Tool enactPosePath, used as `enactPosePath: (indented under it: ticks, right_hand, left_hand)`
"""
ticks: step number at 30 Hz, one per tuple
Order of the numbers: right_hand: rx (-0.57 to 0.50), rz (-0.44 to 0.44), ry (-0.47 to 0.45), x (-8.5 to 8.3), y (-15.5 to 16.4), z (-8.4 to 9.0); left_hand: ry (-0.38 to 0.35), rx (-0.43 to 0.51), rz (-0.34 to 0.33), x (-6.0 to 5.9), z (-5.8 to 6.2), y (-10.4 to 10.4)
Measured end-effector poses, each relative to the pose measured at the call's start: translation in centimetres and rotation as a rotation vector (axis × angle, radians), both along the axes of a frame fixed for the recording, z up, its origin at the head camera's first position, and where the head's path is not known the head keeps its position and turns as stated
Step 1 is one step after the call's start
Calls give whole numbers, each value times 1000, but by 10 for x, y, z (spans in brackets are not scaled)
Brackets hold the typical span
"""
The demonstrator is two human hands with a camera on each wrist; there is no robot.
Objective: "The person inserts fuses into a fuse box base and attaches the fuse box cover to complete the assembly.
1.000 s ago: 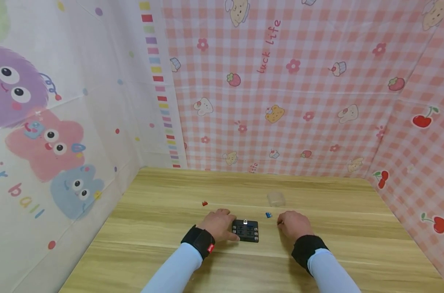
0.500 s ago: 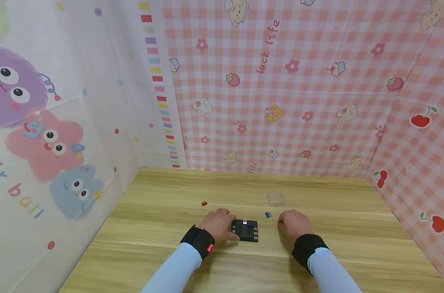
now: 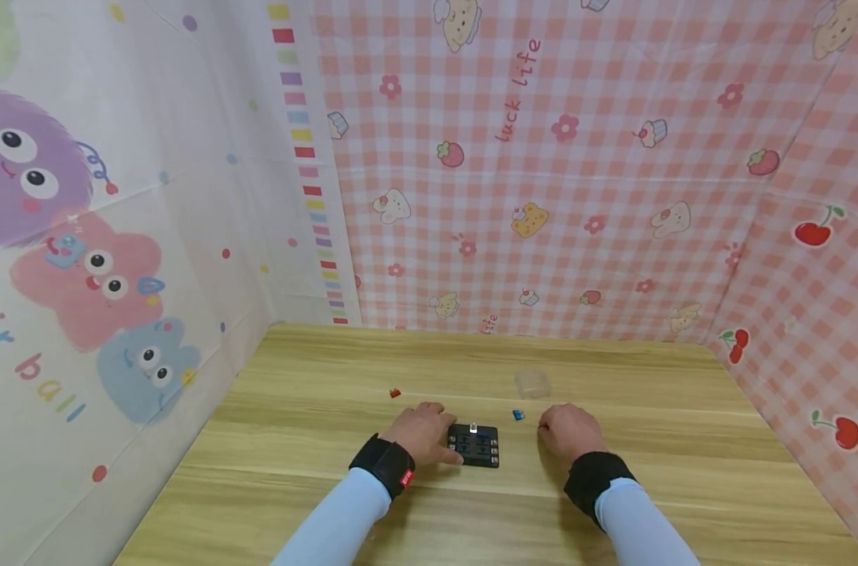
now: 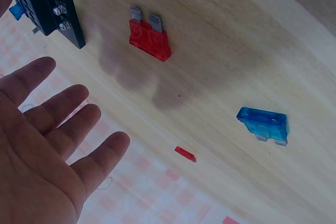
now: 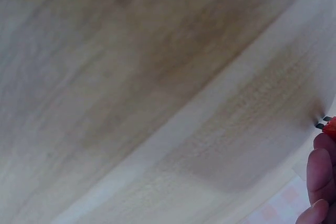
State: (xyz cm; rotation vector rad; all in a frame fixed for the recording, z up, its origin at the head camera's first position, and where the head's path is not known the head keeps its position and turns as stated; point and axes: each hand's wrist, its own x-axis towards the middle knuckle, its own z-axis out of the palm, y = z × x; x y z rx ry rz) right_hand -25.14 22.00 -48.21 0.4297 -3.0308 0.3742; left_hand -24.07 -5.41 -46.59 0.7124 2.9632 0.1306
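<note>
Barely shifted since the earlier frame. Touching the block (image 3: 480, 450) with the thumb of the left hand (image 3: 416, 437), fingers spread apart; pinching a red fuse (image 5: 330, 126) in the right hand (image 3: 572, 434), a blue fuse (image 3: 518, 414) just left of those fingers.

Pink gingham cloth (image 3: 634, 177), head view: red lettering (image 3: 518, 90) "luck life", running steeply upward; second, smaller "life" at cloth's foot, just above wooden tabletop (image 3: 316, 362). White cloth (image 3: 203, 181), left side: multicoloured letters "ir", preceding character cut by frame edge; then "ball", sloping downward, beside cartoon figures (image 3: 89, 283). Red tag (image 3: 406, 478) on black left wristband (image 3: 379, 462): pale marks, too small for reading.
</note>
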Motion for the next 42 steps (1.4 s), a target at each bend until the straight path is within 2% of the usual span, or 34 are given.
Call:
enactPosePath:
  ticks: [10, 28, 42]
  right_hand:
    - [3, -31, -3, -2, 1, -3]
    - [-17, -54, -26, -4, -6, 5]
    - [-28, -43, 24, -6, -17, 9]
  left_hand:
    - [-3, 1, -2, 0, 0, 0]
    - [16, -9, -15, 0, -1, 0]
    - [10, -7, -29, -6, -6, 0]
